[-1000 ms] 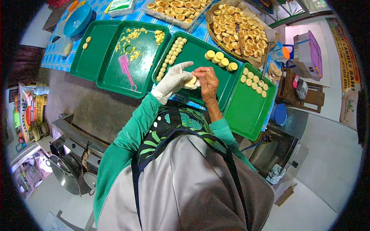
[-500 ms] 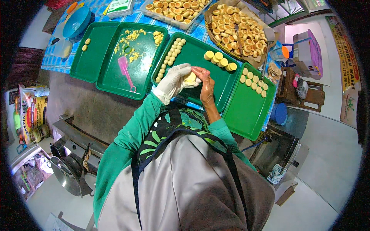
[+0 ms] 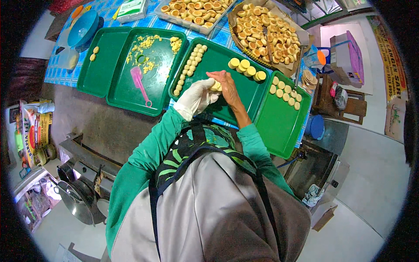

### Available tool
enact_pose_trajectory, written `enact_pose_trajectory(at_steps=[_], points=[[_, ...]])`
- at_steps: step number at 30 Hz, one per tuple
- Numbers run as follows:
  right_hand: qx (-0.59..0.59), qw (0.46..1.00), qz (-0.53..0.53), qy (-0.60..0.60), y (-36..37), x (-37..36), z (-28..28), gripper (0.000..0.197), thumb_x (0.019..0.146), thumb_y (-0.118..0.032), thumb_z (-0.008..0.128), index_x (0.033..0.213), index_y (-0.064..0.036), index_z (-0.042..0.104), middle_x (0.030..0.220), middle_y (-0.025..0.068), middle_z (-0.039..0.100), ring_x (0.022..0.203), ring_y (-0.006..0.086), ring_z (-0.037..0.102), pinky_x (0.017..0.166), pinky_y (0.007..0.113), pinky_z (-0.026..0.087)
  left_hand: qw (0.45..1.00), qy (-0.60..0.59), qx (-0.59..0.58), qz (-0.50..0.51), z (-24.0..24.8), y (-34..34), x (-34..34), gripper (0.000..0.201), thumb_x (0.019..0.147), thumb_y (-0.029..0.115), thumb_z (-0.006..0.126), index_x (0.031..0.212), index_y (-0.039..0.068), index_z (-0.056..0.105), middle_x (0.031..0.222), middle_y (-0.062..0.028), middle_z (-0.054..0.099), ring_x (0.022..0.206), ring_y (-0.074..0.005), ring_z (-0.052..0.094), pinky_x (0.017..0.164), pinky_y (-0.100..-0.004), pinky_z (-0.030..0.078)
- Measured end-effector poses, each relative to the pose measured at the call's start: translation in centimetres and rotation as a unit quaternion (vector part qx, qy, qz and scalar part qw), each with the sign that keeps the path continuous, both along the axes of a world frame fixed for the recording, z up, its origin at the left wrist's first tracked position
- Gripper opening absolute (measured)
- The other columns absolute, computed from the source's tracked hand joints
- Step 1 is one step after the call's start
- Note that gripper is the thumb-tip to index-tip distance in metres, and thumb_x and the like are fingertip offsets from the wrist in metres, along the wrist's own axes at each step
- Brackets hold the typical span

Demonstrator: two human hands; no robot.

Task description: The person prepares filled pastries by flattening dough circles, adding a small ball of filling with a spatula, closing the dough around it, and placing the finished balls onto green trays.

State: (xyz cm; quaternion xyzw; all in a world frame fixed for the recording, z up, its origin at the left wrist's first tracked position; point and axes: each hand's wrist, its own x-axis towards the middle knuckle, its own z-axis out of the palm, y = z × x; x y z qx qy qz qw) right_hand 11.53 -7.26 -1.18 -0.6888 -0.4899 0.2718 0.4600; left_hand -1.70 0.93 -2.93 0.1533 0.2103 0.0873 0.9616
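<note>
While crumbs and a pink scraper [image 3: 140,83] litter the green tray [image 3: 131,94] at upper left, the gloved left hand [image 3: 195,98] and bare right hand [image 3: 227,87] pinch a pale dough piece [image 3: 214,86] together over the middle tray [image 3: 244,94], frame centre. Squeezed too hard, it could crack; slipping, it might knock the row of dough balls [image 3: 190,69] beside it.

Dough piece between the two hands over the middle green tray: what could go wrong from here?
The dough piece is small and pinched between the gloved left hand and bare right hand; it could get squashed or slip onto the middle green tray. The right wrist hovers close to the cluster of formed rounds, so a sideways move might dent them. The row of small dough balls lies just beyond the left hand and could be knocked.
</note>
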Motion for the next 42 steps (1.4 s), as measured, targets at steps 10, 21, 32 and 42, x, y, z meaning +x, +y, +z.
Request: enact_pose_trajectory(at_steps=[10,21,32,42], points=[[-0.015,0.932,-0.15,0.329,-3.6,0.4,-0.9,0.026,0.085,-0.017,0.072,0.103,0.0015,0.072,0.095,0.0053,0.071,0.087,0.0119,0.063,0.083,0.027,0.048,0.996,0.065,0.066,0.003,1.7,0.5,-0.1,0.027,0.092,0.005,0.061,0.117,-0.003,0.06,0.106,-0.013,0.068,0.092,-0.02,0.069,0.076,-0.0288,0.06],[0.023,0.896,-0.15,0.417,-3.3,1.1,-0.6,0.016,0.079,-0.008,0.07,0.092,0.0021,0.07,0.082,0.0037,0.068,0.071,0.0106,0.059,0.066,0.024,0.046,0.989,0.079,0.126,0.009,2.4,0.4,0.2,0.025,0.089,0.001,0.062,0.112,-0.006,0.059,0.106,-0.0159,0.067,0.092,-0.0232,0.069,0.08,-0.0356,0.06],[0.115,0.984,-0.077,-0.114,-2.9,-0.5,0.7,0.017,0.072,0.0,0.07,0.089,-0.003,0.071,0.079,0.0101,0.063,0.074,0.0257,0.061,0.067,0.035,0.049,0.987,0.12,0.074,0.079,3.2,0.2,0.1,0.017,0.086,0.002,0.064,0.101,-0.005,0.065,0.093,-0.0119,0.068,0.085,-0.0211,0.068,0.072,-0.0349,0.06],[0.145,0.954,-0.072,-0.251,-4.1,-1.3,0.2,0.018,0.07,-0.001,0.072,0.087,-0.0045,0.068,0.081,0.0094,0.06,0.079,0.0279,0.058,0.068,0.039,0.048,0.989,0.083,0.103,0.066,1.1,0.0,0.7,0.013,0.085,-0.002,0.06,0.097,-0.004,0.063,0.093,-0.015,0.067,0.086,-0.0231,0.068,0.074,-0.0368,0.06]])
